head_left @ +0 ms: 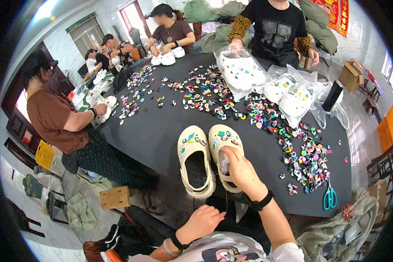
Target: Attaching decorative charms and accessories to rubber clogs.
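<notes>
A pair of cream clogs stands toe-away at the table's near edge: the left clog (193,146) and the right clog (223,136) sit side by side, with colourful charms on their toes. My right hand (243,171) grips the right clog, its fingers reaching into the foot opening, where something whitish and translucent shows partly. Below the heels, my left hand (204,222) is closed, thumb and fingertips together. A thin strand seems to run from the clogs down to those fingertips; its exact ends are too fine to make out.
Loose charms (308,159) spread across the black table (144,131). Teal scissors (329,196) lie at the right edge. Bagged white clogs (242,72) and a black cylinder (333,95) stand farther back. Co-workers handle clogs at left and far side. A wooden stool (115,198) is at left.
</notes>
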Demonstrator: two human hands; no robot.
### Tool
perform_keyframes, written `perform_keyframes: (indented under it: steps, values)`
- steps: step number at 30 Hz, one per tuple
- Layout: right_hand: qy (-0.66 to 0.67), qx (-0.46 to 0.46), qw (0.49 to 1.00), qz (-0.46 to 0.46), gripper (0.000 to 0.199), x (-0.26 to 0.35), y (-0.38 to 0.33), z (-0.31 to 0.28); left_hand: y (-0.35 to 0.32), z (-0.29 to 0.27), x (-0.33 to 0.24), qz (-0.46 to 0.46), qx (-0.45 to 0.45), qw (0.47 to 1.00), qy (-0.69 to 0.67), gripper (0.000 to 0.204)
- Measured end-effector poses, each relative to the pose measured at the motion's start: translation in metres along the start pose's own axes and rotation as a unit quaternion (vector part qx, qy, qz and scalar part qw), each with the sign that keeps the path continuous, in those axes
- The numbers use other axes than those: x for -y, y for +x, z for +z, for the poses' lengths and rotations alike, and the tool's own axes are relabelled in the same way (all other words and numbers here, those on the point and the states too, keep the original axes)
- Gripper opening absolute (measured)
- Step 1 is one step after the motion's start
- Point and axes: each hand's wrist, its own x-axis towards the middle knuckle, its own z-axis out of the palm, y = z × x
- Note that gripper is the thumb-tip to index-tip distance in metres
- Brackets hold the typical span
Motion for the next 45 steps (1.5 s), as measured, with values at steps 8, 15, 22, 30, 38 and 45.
perform_keyframes:
  steps: [8, 15, 22, 30, 38, 45]
  values:
    - [-0.129, -0.076, 0.989, 0.019, 0.045, 0.028, -0.030, -0.042, 0.007, -0.012, 0.004, -0.014, -0.058, 0.998, -0.020, 0.019]
    - [-0.018, -0.072, 0.995, 0.072, 0.009, 0.013, -0.078, -0.035, 0.026, -0.068, 0.041, -0.107, -0.259, 0.954, 0.107, 0.018]
    - [-0.098, -0.104, 0.989, -0.021, 0.015, 0.030, -0.059, -0.021, 0.040, -0.064, 0.077, -0.135, -0.053, 0.986, 0.079, 0.016]
    - [-0.100, -0.041, 0.994, -0.034, 0.013, 0.016, -0.025, 0.003, 0.047, -0.077, 0.083, -0.202, -0.109, 0.973, -0.028, 0.015]
    - [-0.002, -0.074, 0.997, 0.027, 0.008, 0.024, -0.009, -0.012, 0.058, -0.080, 0.077, -0.118, -0.155, 0.976, -0.092, 0.022]
    - [0.215, -0.102, 0.968, 0.080, 0.009, 0.016, -0.005, -0.027, 0.047, -0.076, 0.080, -0.280, -0.131, 0.815, -0.490, 0.021]
